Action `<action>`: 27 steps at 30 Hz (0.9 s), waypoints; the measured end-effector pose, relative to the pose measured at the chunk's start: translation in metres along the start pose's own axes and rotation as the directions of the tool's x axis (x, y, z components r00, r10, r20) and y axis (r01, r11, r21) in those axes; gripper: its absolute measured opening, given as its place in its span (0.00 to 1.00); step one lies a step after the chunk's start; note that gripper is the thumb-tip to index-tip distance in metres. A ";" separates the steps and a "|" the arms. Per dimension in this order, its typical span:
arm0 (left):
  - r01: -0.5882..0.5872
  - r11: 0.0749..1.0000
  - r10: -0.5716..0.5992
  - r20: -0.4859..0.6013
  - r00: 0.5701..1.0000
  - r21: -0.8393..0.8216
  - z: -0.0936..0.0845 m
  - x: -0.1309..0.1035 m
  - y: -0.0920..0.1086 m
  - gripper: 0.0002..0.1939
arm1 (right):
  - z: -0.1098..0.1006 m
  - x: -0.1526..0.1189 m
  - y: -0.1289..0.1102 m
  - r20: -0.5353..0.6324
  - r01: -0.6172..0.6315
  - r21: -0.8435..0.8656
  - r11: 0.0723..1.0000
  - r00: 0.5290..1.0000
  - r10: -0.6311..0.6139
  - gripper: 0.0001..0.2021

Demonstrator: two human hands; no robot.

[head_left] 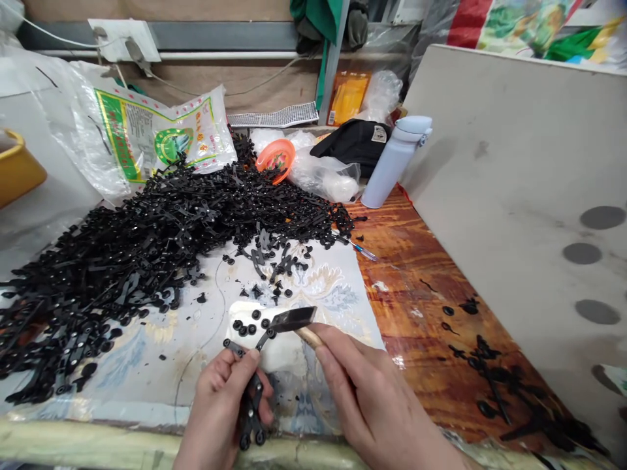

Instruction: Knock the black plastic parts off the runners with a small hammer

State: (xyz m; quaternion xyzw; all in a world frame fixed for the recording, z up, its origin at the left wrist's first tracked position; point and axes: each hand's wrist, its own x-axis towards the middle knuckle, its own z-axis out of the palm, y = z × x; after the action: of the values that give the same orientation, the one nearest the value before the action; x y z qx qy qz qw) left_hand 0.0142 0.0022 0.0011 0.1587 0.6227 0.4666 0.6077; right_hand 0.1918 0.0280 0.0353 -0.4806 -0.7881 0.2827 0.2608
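My left hand (228, 398) grips a jointed black plastic part (252, 398) with round ends, near the front edge of the table. In my right hand (365, 385) is the wooden handle of a small hammer (294, 318). The dark hammer head lies over one upper end of the black part, at a small black round piece; whether they touch is unclear. Several loose round black pieces (255, 314) lie on a white pad (289, 356) just behind my hands.
A large heap of black parts (171, 215) covers the left and back. Behind it are a printed plastic bag (161, 140) and an orange dish (276, 160). A light blue bottle (394, 163) and a pen (363, 250) are at the right back. Black scraps (490, 372) lie right.
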 end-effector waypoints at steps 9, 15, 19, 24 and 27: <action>-0.002 0.999 0.003 -0.020 1.000 0.053 0.002 -0.001 0.006 0.17 | 0.009 0.008 0.006 0.158 0.043 -0.203 0.978 0.987 -0.011 0.17; -0.013 0.998 0.015 -0.032 0.999 0.059 0.002 0.001 0.005 0.16 | 0.006 0.013 0.006 0.153 0.061 -0.190 0.980 0.988 -0.032 0.17; -0.003 0.997 0.007 -0.044 0.999 0.077 0.002 0.001 0.007 0.17 | 0.007 0.015 0.006 0.198 0.024 -0.128 0.992 0.980 0.002 0.17; 0.027 0.993 -0.025 -0.024 0.999 0.112 0.002 0.000 0.011 0.18 | 0.008 0.015 0.005 0.182 -0.015 -0.107 0.994 0.983 0.034 0.17; 0.005 0.988 -0.005 -0.001 1.000 0.152 -0.003 0.002 0.011 0.17 | 0.005 0.015 0.010 0.228 -0.058 -0.082 0.995 0.971 0.075 0.16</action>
State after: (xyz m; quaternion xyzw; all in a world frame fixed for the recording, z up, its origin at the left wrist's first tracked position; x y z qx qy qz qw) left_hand 0.0067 0.0086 0.0081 0.2029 0.6571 0.4164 0.5947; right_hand 0.1883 0.0446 0.0263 -0.4801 -0.8065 0.3154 0.1397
